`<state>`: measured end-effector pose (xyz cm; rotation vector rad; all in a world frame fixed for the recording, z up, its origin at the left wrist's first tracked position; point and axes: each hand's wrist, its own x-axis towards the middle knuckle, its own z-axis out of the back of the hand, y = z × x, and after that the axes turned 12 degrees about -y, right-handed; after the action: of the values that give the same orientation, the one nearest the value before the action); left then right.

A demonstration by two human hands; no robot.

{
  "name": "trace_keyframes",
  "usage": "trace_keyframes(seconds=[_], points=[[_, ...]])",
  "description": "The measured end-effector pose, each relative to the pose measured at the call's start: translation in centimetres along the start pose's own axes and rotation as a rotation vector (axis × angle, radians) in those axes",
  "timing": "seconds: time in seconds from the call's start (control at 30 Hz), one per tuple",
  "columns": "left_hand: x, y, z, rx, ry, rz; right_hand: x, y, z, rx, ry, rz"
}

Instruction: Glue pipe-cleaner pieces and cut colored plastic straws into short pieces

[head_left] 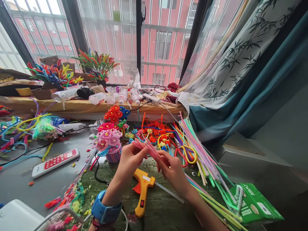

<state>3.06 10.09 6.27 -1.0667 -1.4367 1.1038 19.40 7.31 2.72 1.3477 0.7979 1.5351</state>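
Note:
Both hands are raised over the middle of the table and hold pink pipe cleaners (150,148) between them. My left hand (131,158), with a blue watch band (106,208) at the wrist, pinches one end of the bent pink stems. Fingers of my right hand (172,168) are closed around the other part of them. Just below the hands lies a yellow glue gun (143,189) with a glue stick in its back. Left of my left hand stands a pot of pink pipe-cleaner flowers (108,141). Scissors (189,154) with yellow and red handles lie beyond my right hand.
Long pastel pipe cleaners (204,150) fan out on the right, near a green carton (257,202). A white remote (56,162) lies at left, with coloured scraps (79,199) nearby. Plastic bottles (97,98) and a power strip (151,99) line the windowsill.

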Motion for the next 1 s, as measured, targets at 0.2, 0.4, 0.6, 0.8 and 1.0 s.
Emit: trace_keyframes(seconds=[0.2, 0.4, 0.6, 0.8, 1.0], points=[[0.0, -0.2, 0.6, 0.010, -0.017, -0.017, 2.4, 1.5, -0.6, -0.159, -0.017, 0.225], [0.1, -0.3, 1.0, 0.004, -0.030, -0.026, 3.6, 2.8, -1.2, -0.320, -0.015, 0.374], [0.6, -0.1, 1.3, 0.028, -0.016, -0.023, 3.4, 3.4, -1.3, -0.555, 0.052, 0.475], [0.7, -0.4, 1.7, 0.046, 0.026, -0.017, 3.5, 3.9, -1.3, -0.673, 0.129, 0.485], [0.5, -1.0, 2.0, 0.061, 0.077, -0.018, 3.5, 3.6, -1.5, -0.696, 0.109, 0.471]])
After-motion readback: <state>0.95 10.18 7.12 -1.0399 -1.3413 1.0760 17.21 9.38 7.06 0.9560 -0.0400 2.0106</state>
